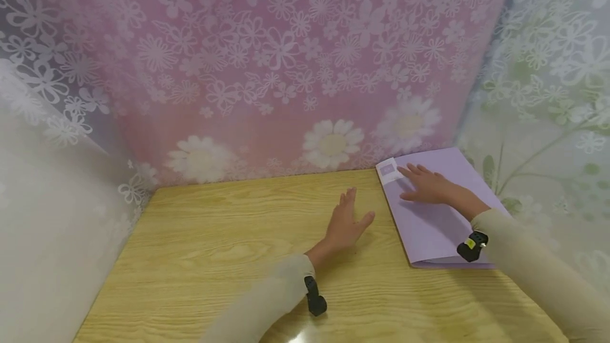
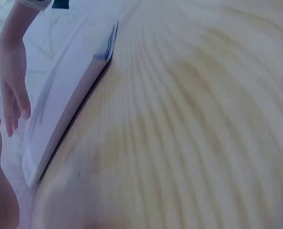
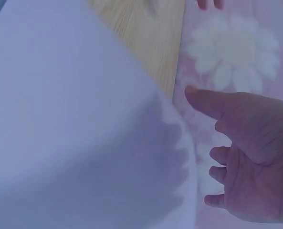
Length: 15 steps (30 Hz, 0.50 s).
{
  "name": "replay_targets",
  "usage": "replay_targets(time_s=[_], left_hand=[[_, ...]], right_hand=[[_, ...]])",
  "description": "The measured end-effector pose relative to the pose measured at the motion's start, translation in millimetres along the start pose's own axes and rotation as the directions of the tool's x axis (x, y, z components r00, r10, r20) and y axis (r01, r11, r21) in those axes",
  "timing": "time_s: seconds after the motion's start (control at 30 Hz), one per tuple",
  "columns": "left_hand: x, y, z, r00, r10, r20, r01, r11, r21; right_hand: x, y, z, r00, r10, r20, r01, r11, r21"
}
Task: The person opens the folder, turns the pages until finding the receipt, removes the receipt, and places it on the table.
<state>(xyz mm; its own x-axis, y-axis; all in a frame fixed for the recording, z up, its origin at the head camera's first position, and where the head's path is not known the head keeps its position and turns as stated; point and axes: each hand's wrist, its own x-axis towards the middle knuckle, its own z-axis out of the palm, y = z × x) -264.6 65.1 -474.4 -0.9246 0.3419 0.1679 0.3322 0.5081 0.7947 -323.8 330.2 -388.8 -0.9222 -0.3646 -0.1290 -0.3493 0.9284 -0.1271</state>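
Observation:
A light purple file folder (image 1: 438, 221) lies at the right side of the wooden table, with a white label (image 1: 388, 170) at its far left corner. Over the folder's upper part is my right hand (image 1: 426, 185), fingers extended and spread, holding nothing. In the right wrist view that hand (image 3: 258, 152) casts a shadow on the cover (image 3: 60, 95). Left of the folder, my left hand (image 1: 344, 224) is over the table with straight fingers and the thumb apart, nothing in it. The left wrist view shows the folder's edge (image 2: 67, 105) with paper-like sheets at one end.
The wood-grain table (image 1: 229, 247) meets a pink flowered backdrop (image 1: 267, 83) at its far edge. Pale flowered sheeting (image 1: 562, 136) stands close along the folder's right side, and a white side panel (image 1: 52, 200) bounds the left.

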Motion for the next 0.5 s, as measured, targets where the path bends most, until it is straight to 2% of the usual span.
replay_targets(time_s=[0.17,0.27,0.4,0.5], left_hand=[[9.3,18.8,38.6,1.0,-0.003,0.0,0.003,0.999,-0.041],[14.3,25.6,58.5,0.999,-0.033,0.001,0.033,0.998,-0.044],[18.1,32.8,78.3,0.998,-0.067,0.003,0.067,0.997,-0.037],[19.8,37.7,86.8,0.997,-0.079,0.01,0.079,0.996,-0.027]], right_hand=[[-26.6,52.1,5.6,0.998,0.058,-0.028,-0.056,0.995,0.088],[-39.9,75.5,12.7,0.996,0.073,-0.044,-0.067,0.989,0.134],[-53.6,98.6,24.2,0.993,0.111,-0.044,-0.1,0.976,0.195],[-58.7,112.4,33.9,0.989,0.146,-0.014,-0.137,0.956,0.259]])
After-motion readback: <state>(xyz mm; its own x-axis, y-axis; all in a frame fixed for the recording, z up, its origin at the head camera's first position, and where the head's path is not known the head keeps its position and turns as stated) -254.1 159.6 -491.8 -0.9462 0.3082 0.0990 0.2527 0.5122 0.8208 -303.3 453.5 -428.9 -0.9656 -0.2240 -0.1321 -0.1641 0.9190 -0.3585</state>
